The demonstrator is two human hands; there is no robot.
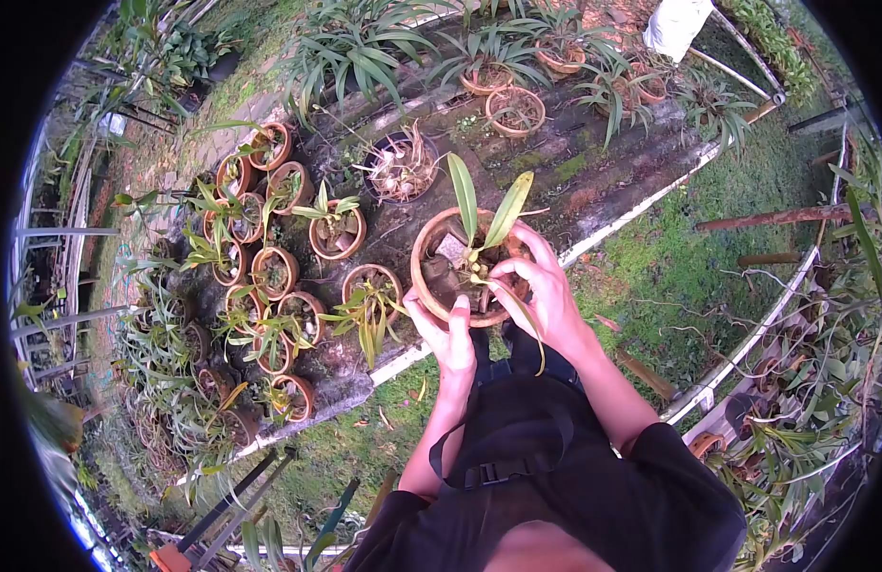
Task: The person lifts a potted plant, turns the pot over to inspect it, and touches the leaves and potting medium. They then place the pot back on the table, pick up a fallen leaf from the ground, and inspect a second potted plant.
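Note:
Near the edge of a dark, weathered table [403, 234] is a round terracotta pot [424, 286]. A plant [474, 253] with two upright broad leaves and a drooping one grows from it, beside a pale block [452, 248] and dark chunks. My left hand [450, 334] grips the pot's near left rim, thumb over the inside and fingers outside. My right hand [536, 286] is at the pot's right side, its thumb and forefinger closed at the plant's lower stems; exactly what they pinch is too small to tell.
Several small potted plants [274, 272] crowd the table's left side. A dark pot of pale roots [401, 167] stands behind the held pot. Farther back are an orange pot [515, 112] and long-leaved plants [355, 48]. A white bag [674, 29] is at the upper right.

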